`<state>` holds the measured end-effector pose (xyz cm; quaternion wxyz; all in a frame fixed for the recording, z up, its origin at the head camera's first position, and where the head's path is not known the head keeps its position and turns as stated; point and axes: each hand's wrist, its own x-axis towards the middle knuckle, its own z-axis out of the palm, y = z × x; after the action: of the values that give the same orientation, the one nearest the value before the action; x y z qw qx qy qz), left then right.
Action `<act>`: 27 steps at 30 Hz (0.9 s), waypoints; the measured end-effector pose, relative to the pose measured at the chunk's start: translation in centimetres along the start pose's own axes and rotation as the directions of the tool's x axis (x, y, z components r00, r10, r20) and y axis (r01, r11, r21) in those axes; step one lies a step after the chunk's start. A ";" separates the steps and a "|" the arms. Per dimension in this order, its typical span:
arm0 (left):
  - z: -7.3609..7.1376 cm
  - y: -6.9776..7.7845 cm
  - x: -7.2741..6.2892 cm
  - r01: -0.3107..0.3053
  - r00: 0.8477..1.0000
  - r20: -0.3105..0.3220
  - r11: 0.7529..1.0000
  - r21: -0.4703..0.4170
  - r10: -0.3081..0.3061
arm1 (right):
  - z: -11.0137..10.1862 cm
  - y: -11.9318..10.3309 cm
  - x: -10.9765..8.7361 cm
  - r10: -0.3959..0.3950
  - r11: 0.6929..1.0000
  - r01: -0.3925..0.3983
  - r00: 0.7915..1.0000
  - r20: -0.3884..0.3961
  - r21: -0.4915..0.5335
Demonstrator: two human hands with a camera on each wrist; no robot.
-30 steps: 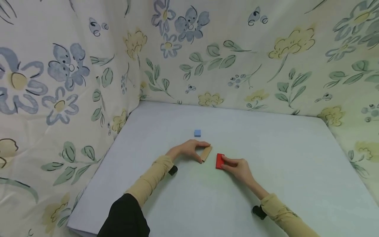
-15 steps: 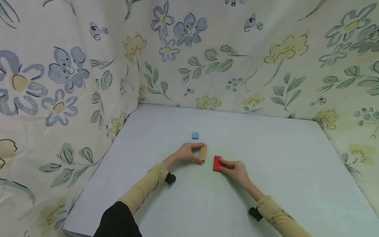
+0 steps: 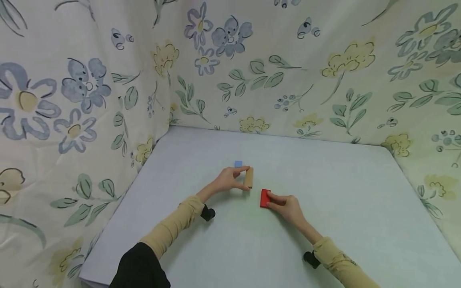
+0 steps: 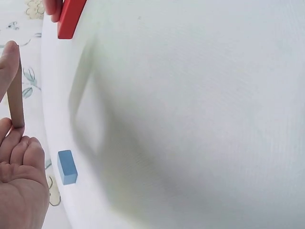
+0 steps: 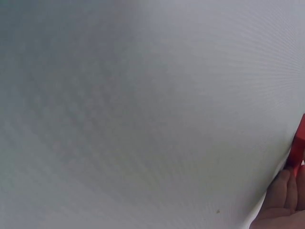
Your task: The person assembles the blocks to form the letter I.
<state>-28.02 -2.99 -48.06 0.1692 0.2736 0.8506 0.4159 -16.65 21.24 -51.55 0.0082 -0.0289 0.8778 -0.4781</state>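
Observation:
My left hand [image 3: 227,179] pinches a flat tan wooden block [image 3: 249,178] by its two ends, thumb at the near end and fingers at the far one. In the left wrist view that wooden block [image 4: 15,95] hangs above the tabletop, its shadow falling apart from it. To its right, my right hand [image 3: 289,207] grips a red rectangular block [image 3: 265,199] by its right side, low at the table. The right wrist view catches only a corner of the red block [image 5: 298,145] beside the fingers. Just behind the left fingers sits a small blue block [image 3: 238,163].
A white tabletop [image 3: 324,180] stretches around both hands. Floral-patterned cloth [image 3: 281,80] hangs along the table's back and left side. Each wrist carries a small black camera [image 3: 207,213].
My left hand has turned the wooden block from slanted to nearly straight, then moved it away from me toward the blue block. The right hand and red block stay about where they were.

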 end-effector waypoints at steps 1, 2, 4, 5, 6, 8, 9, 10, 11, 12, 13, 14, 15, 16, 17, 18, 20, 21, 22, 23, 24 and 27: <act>-0.1 0.2 0.1 -0.005 1.000 -0.001 1.000 -0.008 0.005 | 0.0 0.0 0.0 0.004 1.000 -0.004 1.000 -0.003 0.000; -0.2 0.3 0.1 -0.007 1.000 -0.003 1.000 -0.013 0.007 | 0.0 0.0 0.0 0.009 1.000 -0.009 1.000 -0.005 0.001; -0.3 0.5 0.1 -0.012 1.000 -0.004 1.000 -0.019 0.012 | 0.0 0.1 0.0 0.015 1.000 -0.015 1.000 -0.005 -0.009; -0.3 0.6 0.2 -0.012 1.000 -0.004 1.000 -0.016 0.012 | 0.0 0.1 0.1 0.019 1.000 -0.019 1.000 -0.005 -0.012; -0.3 0.7 0.2 -0.014 1.000 -0.004 1.000 -0.017 0.014 | 0.0 0.2 0.1 0.023 1.000 -0.023 1.000 -0.006 -0.012; -0.4 0.8 0.3 -0.018 1.000 -0.004 1.000 -0.016 0.018 | 0.0 0.2 0.1 0.023 1.000 -0.023 1.000 -0.003 -0.017; -0.4 0.9 0.4 -0.022 1.000 -0.005 1.000 -0.015 0.021 | 0.0 0.2 0.1 0.021 1.000 -0.021 1.000 -0.003 -0.017; -0.5 0.9 0.4 -0.025 1.000 -0.006 1.000 -0.013 0.025 | 0.0 0.2 0.1 0.022 1.000 -0.022 1.000 -0.003 -0.013; -0.5 1.0 0.4 -0.028 1.000 -0.009 1.000 -0.013 0.028 | 0.1 0.2 0.1 0.020 1.000 -0.020 1.000 -0.002 -0.012; -0.6 1.0 0.4 -0.033 0.999 -0.011 0.999 -0.015 0.033 | 0.1 0.2 0.1 0.018 1.000 -0.018 1.000 -0.002 -0.011; -0.6 1.1 0.4 -0.035 0.999 -0.016 0.999 -0.014 0.035 | 0.1 0.2 0.1 0.017 1.000 -0.017 1.000 -0.001 -0.013; -0.6 1.1 0.4 -0.037 0.999 -0.020 0.999 -0.013 0.037 | 0.0 0.2 0.1 0.018 1.000 -0.018 1.000 -0.001 -0.014; -0.6 1.1 0.4 -0.038 0.999 -0.023 0.999 -0.017 0.038 | 0.0 0.2 0.1 0.020 1.000 -0.020 1.000 -0.003 -0.015; -0.7 1.1 0.4 -0.036 0.999 -0.025 0.999 -0.022 0.036 | 0.0 0.1 0.1 0.022 1.000 -0.022 1.000 -0.003 -0.015; -0.7 1.1 0.4 -0.034 0.999 -0.026 0.999 -0.027 0.033 | 0.0 0.1 0.0 0.024 1.000 -0.024 1.000 -0.003 -0.017; -0.7 1.0 0.4 -0.029 0.999 -0.027 0.999 -0.031 0.028 | 0.0 0.1 0.0 0.027 0.999 -0.027 1.000 -0.004 -0.018; -0.7 1.0 0.3 -0.025 0.999 -0.026 0.999 -0.044 0.024 | 0.0 0.0 0.0 0.033 0.999 -0.033 0.999 -0.005 -0.019; -0.7 1.0 0.3 -0.024 0.999 -0.027 0.999 -0.049 0.022 | 0.0 -0.1 0.0 0.036 0.999 -0.036 0.999 -0.006 -0.018; -0.7 1.1 0.4 -0.024 0.999 -0.028 0.998 -0.050 0.022 | 0.0 -0.1 0.0 0.037 0.999 -0.037 0.999 -0.005 -0.017; -0.7 1.1 0.4 -0.024 0.999 -0.032 0.999 -0.048 0.022 | -0.1 -0.1 -0.1 0.038 0.999 -0.038 0.999 -0.004 -0.020; -0.8 1.2 0.5 -0.026 0.999 -0.036 0.999 -0.044 0.024 | -0.1 -0.1 -0.1 0.036 0.999 -0.036 0.999 -0.004 -0.019; -0.9 1.3 0.7 -0.029 0.998 -0.048 0.999 -0.029 0.028 | -0.1 -0.2 0.0 0.026 0.999 -0.026 1.000 -0.002 -0.018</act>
<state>-28.61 -2.49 -46.47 0.1473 0.2733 0.8440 0.4374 -16.60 21.20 -51.37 0.0134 -0.0173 0.8825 -0.4698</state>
